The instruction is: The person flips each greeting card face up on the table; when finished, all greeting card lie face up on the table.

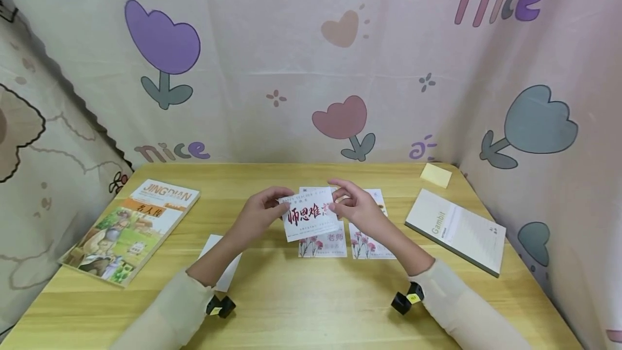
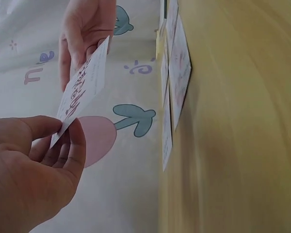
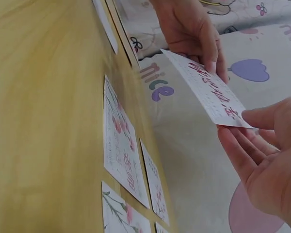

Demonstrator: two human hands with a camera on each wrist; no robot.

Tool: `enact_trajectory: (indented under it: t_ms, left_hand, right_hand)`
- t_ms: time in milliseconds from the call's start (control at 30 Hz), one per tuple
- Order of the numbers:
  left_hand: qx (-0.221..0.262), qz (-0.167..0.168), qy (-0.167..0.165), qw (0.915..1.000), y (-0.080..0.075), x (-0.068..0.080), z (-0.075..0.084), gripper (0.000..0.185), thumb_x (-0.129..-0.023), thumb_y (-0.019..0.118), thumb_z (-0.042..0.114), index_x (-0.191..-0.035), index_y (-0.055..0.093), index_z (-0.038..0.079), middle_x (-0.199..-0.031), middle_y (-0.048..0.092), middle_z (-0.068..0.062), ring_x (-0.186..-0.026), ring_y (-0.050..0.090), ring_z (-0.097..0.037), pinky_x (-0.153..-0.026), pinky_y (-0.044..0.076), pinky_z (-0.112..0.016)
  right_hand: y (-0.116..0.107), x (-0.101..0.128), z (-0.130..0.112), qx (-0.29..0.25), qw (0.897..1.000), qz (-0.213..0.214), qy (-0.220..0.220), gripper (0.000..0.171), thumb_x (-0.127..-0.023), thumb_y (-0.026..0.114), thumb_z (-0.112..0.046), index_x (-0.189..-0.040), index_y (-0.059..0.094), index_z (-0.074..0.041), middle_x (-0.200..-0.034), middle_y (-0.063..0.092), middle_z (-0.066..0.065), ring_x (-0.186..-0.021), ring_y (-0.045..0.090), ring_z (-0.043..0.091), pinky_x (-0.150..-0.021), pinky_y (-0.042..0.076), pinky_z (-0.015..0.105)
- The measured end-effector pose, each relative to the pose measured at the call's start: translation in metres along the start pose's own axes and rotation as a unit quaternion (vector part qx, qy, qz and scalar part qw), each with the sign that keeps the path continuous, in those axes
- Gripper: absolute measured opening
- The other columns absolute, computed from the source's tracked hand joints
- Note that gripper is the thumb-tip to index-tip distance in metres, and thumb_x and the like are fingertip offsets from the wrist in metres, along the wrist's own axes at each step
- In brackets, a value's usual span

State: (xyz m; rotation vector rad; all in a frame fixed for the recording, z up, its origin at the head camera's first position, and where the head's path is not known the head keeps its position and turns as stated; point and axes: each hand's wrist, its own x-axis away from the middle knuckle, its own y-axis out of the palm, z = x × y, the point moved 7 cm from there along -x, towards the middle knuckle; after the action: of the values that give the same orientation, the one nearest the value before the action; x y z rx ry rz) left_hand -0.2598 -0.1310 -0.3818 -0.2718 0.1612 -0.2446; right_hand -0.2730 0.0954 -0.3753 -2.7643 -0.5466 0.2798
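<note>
A white greeting card (image 1: 308,214) with red Chinese writing is held up above the table, slightly tilted. My left hand (image 1: 264,212) pinches its left end between thumb and fingers; my right hand (image 1: 357,207) pinches the right end the same way. In the left wrist view the card (image 2: 87,87) spans the gap between both hands, off the tabletop. Beneath and behind it lie several more cards, among them a carnation card (image 1: 320,247) and another carnation card (image 1: 371,247) to its right. The held card hides parts of those behind it.
A white card or paper (image 1: 228,274) lies partly under my left forearm. At the left is a magazine-like book (image 1: 131,231); at the right, a grey-white book (image 1: 457,231) with a yellow sticky-note pad (image 1: 435,175) behind it. A patterned curtain (image 1: 243,69) hangs behind the wooden table (image 1: 311,307).
</note>
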Motion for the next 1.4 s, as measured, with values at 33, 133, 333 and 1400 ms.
enact_trajectory:
  t_ms: [33,133,333,1400]
  left_hand:
    - [-0.002,-0.004,-0.003,1.0000,0.000,0.000,-0.002,0.025,-0.100,0.062,0.015,-0.124,0.066,0.013,-0.109,0.067,-0.011,-0.091,0.062,-0.026,-0.079,0.057,-0.031]
    - [-0.016,-0.006,-0.009,0.9998,-0.002,0.000,-0.006,0.025,-0.100,0.063,0.015,-0.124,0.067,0.014,-0.109,0.068,-0.010,-0.090,0.062,-0.025,-0.081,0.057,-0.039]
    - [-0.026,0.012,-0.019,0.9994,-0.019,-0.006,-0.017,0.026,-0.100,0.062,0.013,-0.125,0.065,0.008,-0.113,0.067,-0.014,-0.090,0.065,-0.022,-0.086,0.058,-0.049]
    - [-0.198,-0.022,-0.113,0.9734,-0.091,-0.076,-0.087,0.023,-0.100,0.057,0.002,-0.121,0.064,0.000,-0.113,0.062,-0.018,-0.100,0.056,-0.027,-0.083,0.050,-0.032]
  right_hand:
    - [0.001,-0.002,-0.001,0.003,1.000,-0.002,-0.004,0.053,-0.096,0.067,-0.011,-0.146,0.050,-0.020,-0.113,0.061,0.010,-0.089,0.069,0.022,-0.080,0.059,0.048]
    - [0.003,-0.010,-0.003,0.028,0.999,-0.011,-0.020,0.046,-0.096,0.067,-0.010,-0.141,0.057,-0.019,-0.111,0.062,0.010,-0.086,0.070,0.020,-0.080,0.058,0.054]
    - [0.014,-0.035,0.000,0.070,0.997,-0.028,-0.022,0.034,-0.096,0.068,-0.012,-0.130,0.066,-0.015,-0.106,0.068,0.006,-0.089,0.070,0.017,-0.081,0.058,0.047]
    - [0.078,-0.144,0.052,0.245,0.966,-0.082,0.028,0.025,-0.095,0.071,-0.017,-0.120,0.066,-0.014,-0.107,0.065,0.000,-0.093,0.060,0.016,-0.082,0.052,0.031]
